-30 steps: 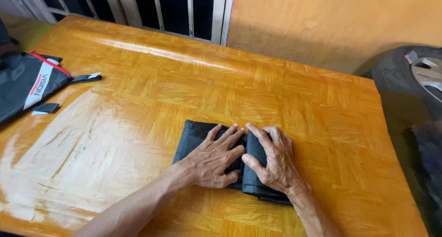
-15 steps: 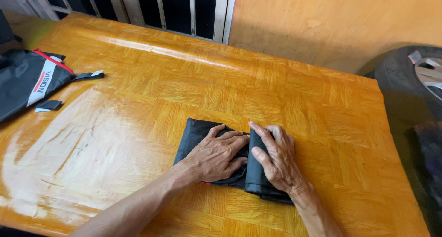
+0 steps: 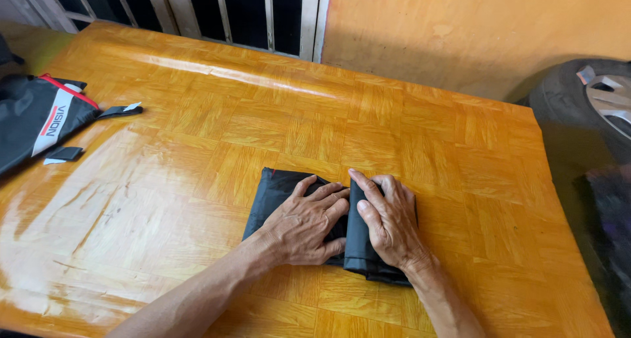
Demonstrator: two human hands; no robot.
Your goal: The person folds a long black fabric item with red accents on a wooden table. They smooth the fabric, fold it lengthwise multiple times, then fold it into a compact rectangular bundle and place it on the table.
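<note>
A folded black fabric piece [image 3: 275, 192] lies on the glossy orange wooden table [image 3: 263, 128], near its front right. My left hand [image 3: 305, 223] rests on the fabric's middle with its fingers curled against a raised fold. My right hand [image 3: 388, 223] lies on the right half, fingers bent over the rolled edge of that fold [image 3: 355, 246] and pressing it toward the left hand. Both hands hide most of the fabric's middle and right part.
A black bag with a red trim and a white stripe [image 3: 36, 118] lies at the table's left edge, with a loose strap [image 3: 121, 111] and a small black tab [image 3: 64, 154]. A tyre with a wheel [image 3: 585, 105] stands at the right. Window bars [image 3: 223, 9] and an orange wall are behind.
The left hand's fingers went from spread flat to curled in against the fold. The right hand stays on the fabric's right half.
</note>
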